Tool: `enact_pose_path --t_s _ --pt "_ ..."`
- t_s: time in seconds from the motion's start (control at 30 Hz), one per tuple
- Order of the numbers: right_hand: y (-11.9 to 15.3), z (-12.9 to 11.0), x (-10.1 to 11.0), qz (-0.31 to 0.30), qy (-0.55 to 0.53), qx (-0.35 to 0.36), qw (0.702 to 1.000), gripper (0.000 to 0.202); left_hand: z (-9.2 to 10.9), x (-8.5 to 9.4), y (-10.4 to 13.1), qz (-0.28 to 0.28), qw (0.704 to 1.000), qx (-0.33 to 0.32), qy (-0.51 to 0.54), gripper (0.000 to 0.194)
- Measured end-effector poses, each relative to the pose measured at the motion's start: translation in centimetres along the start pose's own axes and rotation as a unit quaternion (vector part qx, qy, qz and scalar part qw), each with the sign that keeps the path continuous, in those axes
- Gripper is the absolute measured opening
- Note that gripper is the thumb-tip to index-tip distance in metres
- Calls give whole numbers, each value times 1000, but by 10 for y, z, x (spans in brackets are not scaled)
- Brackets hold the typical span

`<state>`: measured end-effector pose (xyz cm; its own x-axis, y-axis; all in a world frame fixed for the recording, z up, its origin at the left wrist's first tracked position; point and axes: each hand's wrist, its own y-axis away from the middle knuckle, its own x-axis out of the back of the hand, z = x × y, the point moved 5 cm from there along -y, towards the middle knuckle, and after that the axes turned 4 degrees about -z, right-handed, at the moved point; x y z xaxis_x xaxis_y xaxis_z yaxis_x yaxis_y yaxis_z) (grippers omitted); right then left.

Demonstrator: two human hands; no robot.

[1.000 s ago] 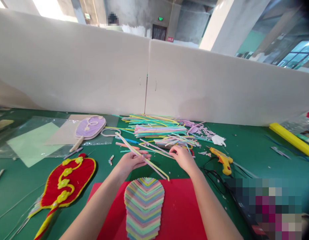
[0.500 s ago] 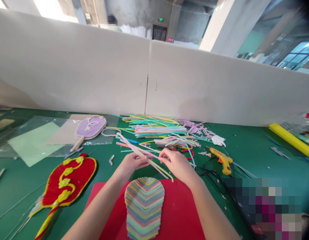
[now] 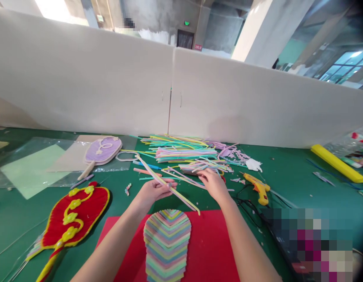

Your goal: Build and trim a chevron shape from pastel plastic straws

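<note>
My left hand (image 3: 158,190) is closed on a few pipe cleaners (image 3: 181,196), pink and yellow, slanting from upper left to lower right. My right hand (image 3: 212,184) bends its fingers together at the near edge of a pipe cleaner pile (image 3: 185,154); whatever is at its fingertips is partly hidden. Just left of it, loose pipe cleaners (image 3: 187,179) rest on the table. Below both hands, a rounded panel of striped pipe cleaners (image 3: 167,243) in pastel chevrons lies on a red sheet (image 3: 212,246).
Left are a red and yellow fan (image 3: 77,217), a purple fan (image 3: 103,150) and a green sheet (image 3: 37,168). Right are a yellow glue gun (image 3: 257,186), black cables (image 3: 247,205) and a yellow bar (image 3: 338,162). A white partition (image 3: 111,86) stands behind.
My right hand has left the held bundle and moved right to the pile. Some pipe cleaners now lie on the table between the hands; my left hand keeps fewer.
</note>
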<state>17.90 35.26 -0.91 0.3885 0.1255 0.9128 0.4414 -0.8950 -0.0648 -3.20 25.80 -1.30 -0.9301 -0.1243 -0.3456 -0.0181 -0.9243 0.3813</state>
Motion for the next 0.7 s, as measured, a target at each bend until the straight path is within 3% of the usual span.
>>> enact_pose_path --t_s 0.13,0.27,0.5,0.7 --pt "-11 -8 -3 -29 2 30 999 40 2 2 0 -5 1000 -1 -2 22" --pt "-42 -4 7 -19 8 30 999 47 5 6 1 2 1000 2 -3 27" --pt "-103 -11 20 30 7 35 999 26 8 14 -1 13 1000 0 16 26" --pt "-123 -21 9 17 32 33 999 13 9 18 -2 13 1000 3 22 27"
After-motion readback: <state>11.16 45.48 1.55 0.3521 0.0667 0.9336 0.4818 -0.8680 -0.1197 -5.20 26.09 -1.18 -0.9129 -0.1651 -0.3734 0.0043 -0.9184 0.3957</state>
